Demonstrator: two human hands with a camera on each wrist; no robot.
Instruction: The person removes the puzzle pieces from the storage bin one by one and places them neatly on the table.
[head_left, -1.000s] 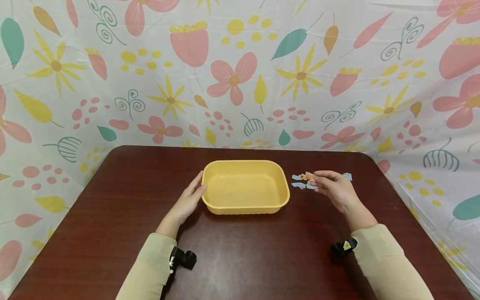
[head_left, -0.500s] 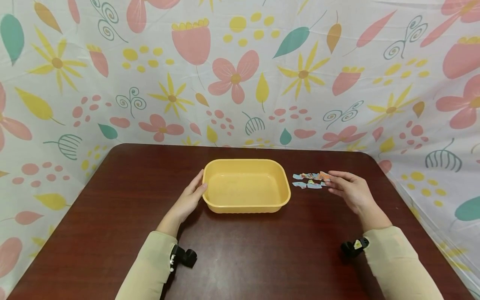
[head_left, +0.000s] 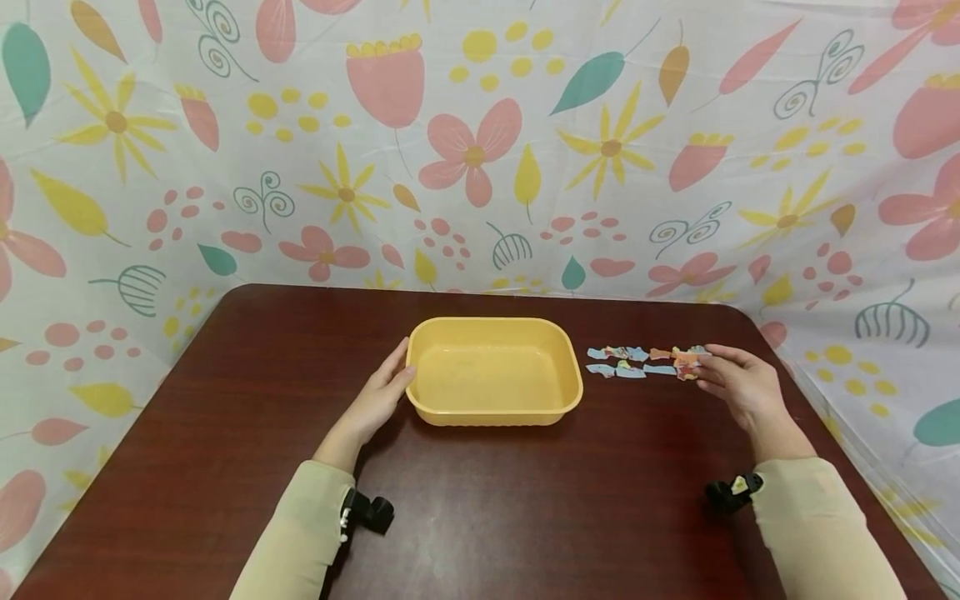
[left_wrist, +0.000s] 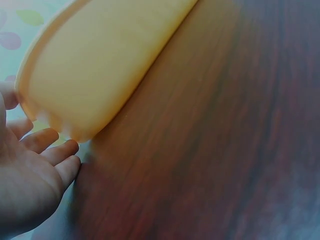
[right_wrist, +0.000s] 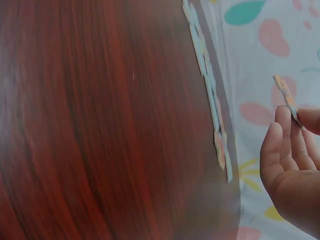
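Observation:
A yellow plastic basin [head_left: 495, 417] stands mid-table. At its left end wall, my left hand [head_left: 375, 392] rests with relaxed fingers, which the left wrist view shows against the outside of the basin [left_wrist: 105, 60]. My right hand [head_left: 742, 387] pinches a small orange-and-blue jigsaw puzzle piece [right_wrist: 287, 97] between thumb and fingers, raised above the table. Beneath and left of this hand, several jigsaw pieces [head_left: 630, 372] lie flat in two rows right of the basin. In the right wrist view these pieces [right_wrist: 210, 90] appear edge-on. My right hand partly covers the right end of the rows.
The dark reddish-brown table [head_left: 480, 508] has its far edge just behind the basin and the pieces. A white cloth with printed flowers [head_left: 480, 167] hangs behind the table and along both sides. Black wrist cameras [head_left: 371, 512] are strapped over the sleeves.
My right hand has moved rightward along the rows with the puzzle piece, uncovering more of the pieces on the table. My left hand stays at the basin.

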